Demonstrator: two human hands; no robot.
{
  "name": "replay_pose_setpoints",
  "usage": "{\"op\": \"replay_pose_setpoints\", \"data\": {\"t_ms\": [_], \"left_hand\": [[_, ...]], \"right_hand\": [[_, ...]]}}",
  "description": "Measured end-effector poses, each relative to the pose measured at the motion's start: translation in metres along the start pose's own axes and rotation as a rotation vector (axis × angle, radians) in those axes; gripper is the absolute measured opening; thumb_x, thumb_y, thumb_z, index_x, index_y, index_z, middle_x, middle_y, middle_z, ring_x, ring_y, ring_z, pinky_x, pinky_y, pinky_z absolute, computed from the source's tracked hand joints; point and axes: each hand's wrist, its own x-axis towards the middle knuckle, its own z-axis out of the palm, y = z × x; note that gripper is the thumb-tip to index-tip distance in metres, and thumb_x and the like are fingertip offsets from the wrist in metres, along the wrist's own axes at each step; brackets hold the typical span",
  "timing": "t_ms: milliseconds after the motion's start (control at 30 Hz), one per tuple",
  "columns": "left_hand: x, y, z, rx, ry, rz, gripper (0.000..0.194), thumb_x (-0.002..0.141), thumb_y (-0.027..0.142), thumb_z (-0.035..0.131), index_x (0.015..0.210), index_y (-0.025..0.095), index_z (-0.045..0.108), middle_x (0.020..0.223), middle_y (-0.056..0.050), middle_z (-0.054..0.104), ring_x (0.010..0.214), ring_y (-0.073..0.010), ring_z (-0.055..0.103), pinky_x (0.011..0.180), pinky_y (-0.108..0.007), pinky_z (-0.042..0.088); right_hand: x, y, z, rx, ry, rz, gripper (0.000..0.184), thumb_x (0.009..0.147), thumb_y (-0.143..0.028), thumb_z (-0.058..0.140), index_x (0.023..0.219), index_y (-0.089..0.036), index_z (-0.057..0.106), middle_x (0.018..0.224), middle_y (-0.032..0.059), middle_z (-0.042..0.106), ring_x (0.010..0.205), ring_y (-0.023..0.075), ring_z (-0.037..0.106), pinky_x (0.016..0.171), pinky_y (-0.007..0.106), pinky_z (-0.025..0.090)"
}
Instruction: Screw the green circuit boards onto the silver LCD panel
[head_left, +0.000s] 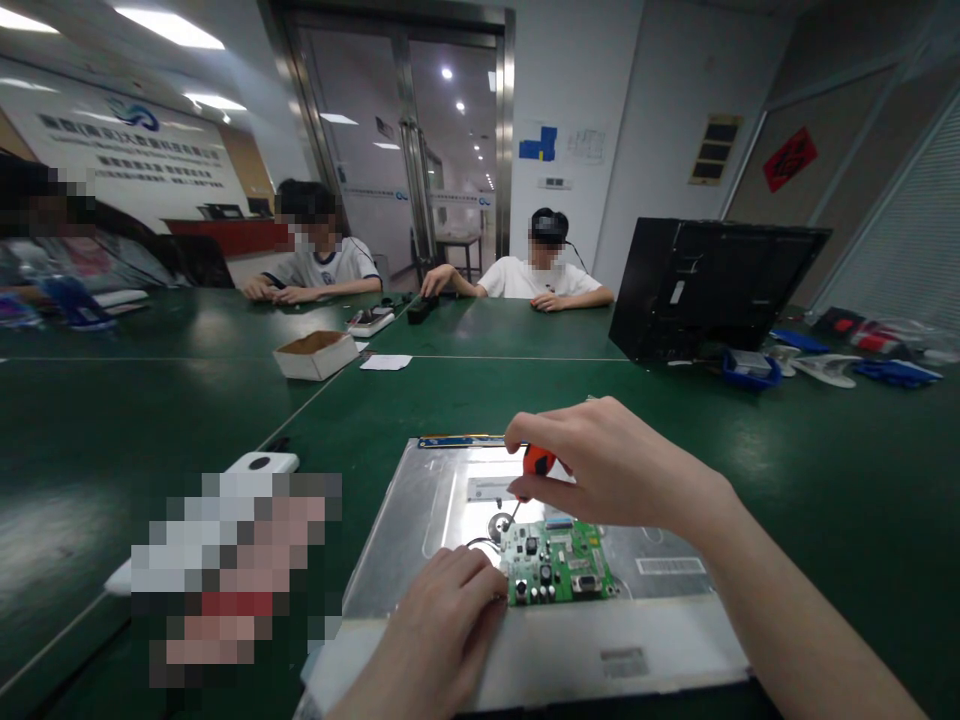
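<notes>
My right hand (611,465) is closed around the red-and-black handle of a screwdriver (538,460). Its thin shaft slants down to the upper left corner of a green circuit board (559,560). Along the board's left edge, my left hand (446,610) has its fingers curled and drawn together against it; the fingertips are partly hidden. The board lies on the silvery metal back of a flat display panel (397,510). Beside the board's upper left corner are a dark round part (498,527) and a black cable (480,543).
A black monitor (705,290) stands at the right, near blue gloves (896,373) and a blue tray (750,375). A white open box (316,357) and white power strip (247,480) are on the left. Several people sit across the green table (465,385).
</notes>
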Motion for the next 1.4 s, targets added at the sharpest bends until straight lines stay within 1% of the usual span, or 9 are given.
{"op": "replay_pose_setpoints", "data": {"t_ms": [200,400,567,700,800,933,1133,1400], "left_hand": [[0.001,-0.003,0.004,-0.022,0.018,0.035,0.019,0.092,0.009,0.045,0.088,0.021,0.060,0.087,-0.005,0.066,0.081,-0.0230,0.060,0.067,-0.031,0.042],[0.001,-0.002,0.002,-0.027,0.002,0.005,0.016,0.089,0.008,0.050,0.088,0.021,0.060,0.088,-0.005,0.066,0.081,-0.0241,0.061,0.068,-0.032,0.043],[0.001,0.003,-0.002,-0.060,-0.027,-0.022,0.021,0.088,0.008,0.044,0.091,0.021,0.061,0.092,-0.007,0.066,0.083,-0.0233,0.060,0.069,-0.033,0.044],[0.001,0.001,0.000,-0.101,-0.039,-0.032,0.023,0.090,0.009,0.041,0.092,0.021,0.061,0.093,-0.007,0.066,0.085,-0.0243,0.060,0.071,-0.034,0.045],[0.001,-0.003,0.003,-0.123,-0.040,-0.044,0.023,0.091,0.010,0.041,0.092,0.021,0.060,0.094,-0.007,0.067,0.087,-0.0250,0.061,0.072,-0.034,0.045],[0.001,-0.005,0.006,-0.136,-0.038,-0.060,0.021,0.090,0.010,0.043,0.091,0.021,0.061,0.094,-0.006,0.067,0.087,-0.0248,0.061,0.072,-0.034,0.045],[0.000,-0.002,0.003,-0.127,-0.045,-0.094,0.019,0.089,0.009,0.045,0.090,0.021,0.060,0.094,-0.007,0.067,0.087,-0.0251,0.061,0.072,-0.034,0.045],[0.000,-0.003,0.006,-0.098,-0.007,-0.073,0.016,0.088,0.010,0.047,0.090,0.021,0.059,0.091,-0.006,0.066,0.084,-0.0254,0.062,0.069,-0.033,0.045]], "right_hand": [[0.000,-0.001,-0.001,0.061,-0.035,0.000,0.018,0.090,-0.029,0.067,0.103,-0.020,0.058,0.087,-0.0014,0.072,0.065,0.0126,0.060,0.055,0.026,0.030],[-0.002,-0.004,-0.005,0.122,-0.123,-0.011,0.024,0.087,-0.025,0.069,0.108,-0.021,0.060,0.083,-0.0027,0.072,0.065,0.0127,0.060,0.059,0.026,0.032],[-0.003,-0.009,-0.006,0.130,-0.174,-0.001,0.019,0.085,-0.022,0.069,0.103,-0.022,0.062,0.082,-0.0020,0.071,0.068,0.0138,0.060,0.058,0.026,0.030],[-0.003,-0.011,-0.005,0.152,-0.204,-0.021,0.019,0.084,-0.019,0.068,0.101,-0.023,0.061,0.082,-0.0029,0.071,0.071,0.0146,0.061,0.057,0.026,0.029],[-0.002,-0.013,-0.005,0.146,-0.212,-0.037,0.020,0.083,-0.019,0.068,0.102,-0.022,0.061,0.083,-0.0027,0.072,0.073,0.0152,0.062,0.057,0.026,0.029],[-0.001,-0.014,-0.005,0.166,-0.238,-0.051,0.018,0.084,-0.018,0.066,0.100,-0.022,0.060,0.085,-0.0027,0.072,0.074,0.0148,0.061,0.057,0.026,0.030],[-0.003,-0.016,-0.004,0.173,-0.245,-0.063,0.021,0.084,-0.019,0.066,0.104,-0.022,0.060,0.090,-0.0010,0.072,0.077,0.0158,0.063,0.059,0.026,0.032],[0.000,-0.018,-0.002,0.156,-0.264,-0.070,0.020,0.085,-0.018,0.065,0.105,-0.022,0.060,0.092,0.0002,0.073,0.077,0.0160,0.063,0.058,0.026,0.031]]}}
